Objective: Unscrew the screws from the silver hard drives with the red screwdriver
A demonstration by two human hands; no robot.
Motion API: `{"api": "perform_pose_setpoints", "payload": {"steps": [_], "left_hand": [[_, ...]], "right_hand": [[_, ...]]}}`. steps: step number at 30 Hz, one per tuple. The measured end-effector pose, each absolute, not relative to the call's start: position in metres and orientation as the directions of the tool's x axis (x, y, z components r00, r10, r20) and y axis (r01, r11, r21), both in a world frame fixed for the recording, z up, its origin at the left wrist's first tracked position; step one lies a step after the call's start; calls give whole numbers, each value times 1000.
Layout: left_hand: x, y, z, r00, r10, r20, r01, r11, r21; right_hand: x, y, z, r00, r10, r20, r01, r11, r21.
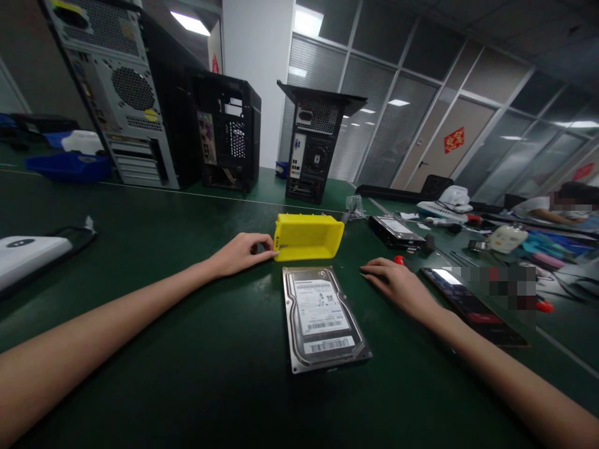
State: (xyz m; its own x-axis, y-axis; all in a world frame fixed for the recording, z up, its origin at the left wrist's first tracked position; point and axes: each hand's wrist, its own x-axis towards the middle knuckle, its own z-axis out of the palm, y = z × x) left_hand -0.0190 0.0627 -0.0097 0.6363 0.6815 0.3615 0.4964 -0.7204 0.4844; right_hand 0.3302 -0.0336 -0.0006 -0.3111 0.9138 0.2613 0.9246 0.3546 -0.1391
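A yellow plastic bin (309, 238) is tipped on its side on the green table, its hollow turned toward me. My left hand (246, 252) pinches the bin's left edge between thumb and fingers. Just in front of the bin a silver hard drive (321, 315) lies flat, its white label facing up. To the right of the drive, my right hand (395, 284) rests on the table with fingers stretched out, holding nothing. A small red object (399, 259) shows just behind those fingers, partly hidden.
Computer cases stand at the back: a tall one (163, 93), a smaller black one (229, 134) and one with a flat top (313, 146). A second hard drive (397, 232) and a phone (472, 305) lie to the right. A white device (32, 255) sits left. A person (561, 206) sits far right.
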Motion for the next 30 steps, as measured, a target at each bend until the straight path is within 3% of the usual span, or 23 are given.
{"api": "perform_pose_setpoints", "payload": {"steps": [9, 21, 30], "left_hand": [[-19, 65, -10, 629, 687, 364, 512, -718, 471], [-20, 64, -11, 608, 706, 363, 543, -703, 459], [-20, 65, -11, 619, 698, 360, 551, -712, 435]], "right_hand": [[326, -34, 0, -355, 892, 281, 925, 378, -32], [315, -36, 1, -369, 874, 316, 921, 389, 0], [222, 8, 31, -415, 878, 238, 900, 435, -35]]}}
